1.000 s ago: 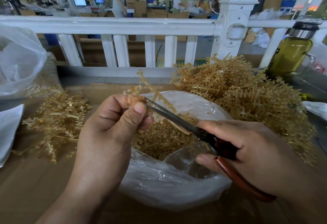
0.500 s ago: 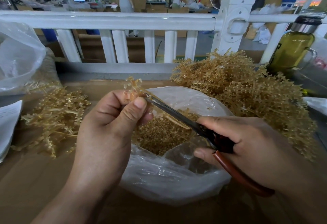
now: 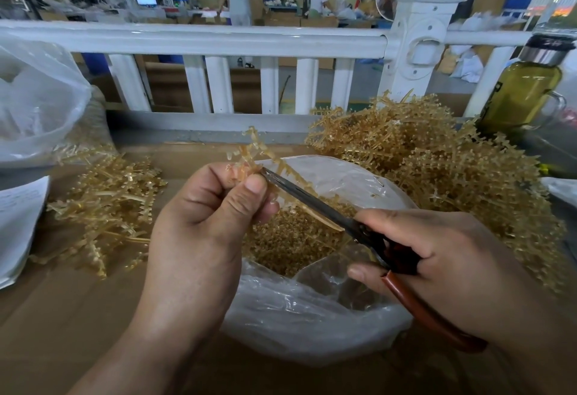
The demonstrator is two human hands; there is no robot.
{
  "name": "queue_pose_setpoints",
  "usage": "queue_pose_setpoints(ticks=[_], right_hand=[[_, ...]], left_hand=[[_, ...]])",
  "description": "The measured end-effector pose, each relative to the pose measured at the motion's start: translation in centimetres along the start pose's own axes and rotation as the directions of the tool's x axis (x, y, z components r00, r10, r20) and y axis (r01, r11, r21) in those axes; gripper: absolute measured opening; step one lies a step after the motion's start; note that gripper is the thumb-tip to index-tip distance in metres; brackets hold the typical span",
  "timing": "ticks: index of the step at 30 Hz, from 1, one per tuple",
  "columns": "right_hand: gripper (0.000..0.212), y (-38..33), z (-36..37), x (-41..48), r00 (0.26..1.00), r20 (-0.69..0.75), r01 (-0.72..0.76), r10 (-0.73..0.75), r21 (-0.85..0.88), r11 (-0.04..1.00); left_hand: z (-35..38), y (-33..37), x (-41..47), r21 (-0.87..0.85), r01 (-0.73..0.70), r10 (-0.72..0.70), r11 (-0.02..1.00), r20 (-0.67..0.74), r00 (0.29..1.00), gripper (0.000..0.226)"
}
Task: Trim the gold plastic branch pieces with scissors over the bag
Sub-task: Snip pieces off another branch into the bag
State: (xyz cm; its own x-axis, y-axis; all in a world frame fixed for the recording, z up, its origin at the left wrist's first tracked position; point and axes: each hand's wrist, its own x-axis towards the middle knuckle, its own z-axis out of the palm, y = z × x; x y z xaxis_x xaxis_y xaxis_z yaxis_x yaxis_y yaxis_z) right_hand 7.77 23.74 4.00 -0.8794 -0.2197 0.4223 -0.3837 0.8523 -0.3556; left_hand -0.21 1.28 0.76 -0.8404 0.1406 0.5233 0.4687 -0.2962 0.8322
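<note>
My left hand [image 3: 199,226] pinches a gold plastic branch piece [image 3: 253,157] between thumb and fingers, above the open clear plastic bag [image 3: 306,316]. My right hand [image 3: 437,263] grips red-handled scissors [image 3: 315,204], whose dark blades point up-left with the tips against the branch beside my left thumb. Small gold trimmed bits [image 3: 290,241] fill the bag below the blades. A big heap of gold branches [image 3: 437,169] lies to the right of the bag, and a smaller flat pile of gold branches [image 3: 106,204] lies to the left.
The work surface is brown cardboard [image 3: 62,316]. A white railing [image 3: 218,41] runs along the far edge. An olive glass bottle [image 3: 521,88] stands at the far right, another clear bag [image 3: 34,104] and white paper [image 3: 15,223] at the left. People work in the background.
The branch stub above my left fingers sticks out a little further and the view has shifted slightly. Both hands keep their grips and the scissors stay at the branch.
</note>
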Motion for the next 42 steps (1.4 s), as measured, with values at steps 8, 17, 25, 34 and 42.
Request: queue_pose_setpoints(ticks=[8,17,25,34,42], right_hand=[[0.046,-0.44,0.11,0.04,0.998,0.054,-0.015,0.018,-0.051,0.999],[0.049,-0.75,0.04,0.02,0.996,0.090,-0.007,0.009,-0.022,1.000],[0.049,-0.56,0.35,-0.09,1.000,0.028,0.000,0.000,-0.024,1.000],[0.044,-0.51,0.52,0.20,1.000,0.001,0.007,-0.007,0.001,1.000],[0.043,-0.26,0.57,0.24,0.999,-0.025,0.024,-0.025,-0.011,1.000]], left_hand=[[-0.29,0.02,-0.02,0.020,0.002,-0.001,1.000,-0.026,1.000,0.008],[-0.03,0.28,-0.01,-0.020,-0.033,0.032,0.999,-0.042,0.999,0.007],[0.19,0.32,-0.02,-0.036,-0.051,0.049,0.998,-0.062,0.997,0.002],[0.34,0.40,0.17,-0.081,-0.025,0.019,0.996,-0.070,0.997,0.007],[0.62,0.62,0.09,-0.088,-0.008,0.001,0.996,-0.072,0.997,0.006]])
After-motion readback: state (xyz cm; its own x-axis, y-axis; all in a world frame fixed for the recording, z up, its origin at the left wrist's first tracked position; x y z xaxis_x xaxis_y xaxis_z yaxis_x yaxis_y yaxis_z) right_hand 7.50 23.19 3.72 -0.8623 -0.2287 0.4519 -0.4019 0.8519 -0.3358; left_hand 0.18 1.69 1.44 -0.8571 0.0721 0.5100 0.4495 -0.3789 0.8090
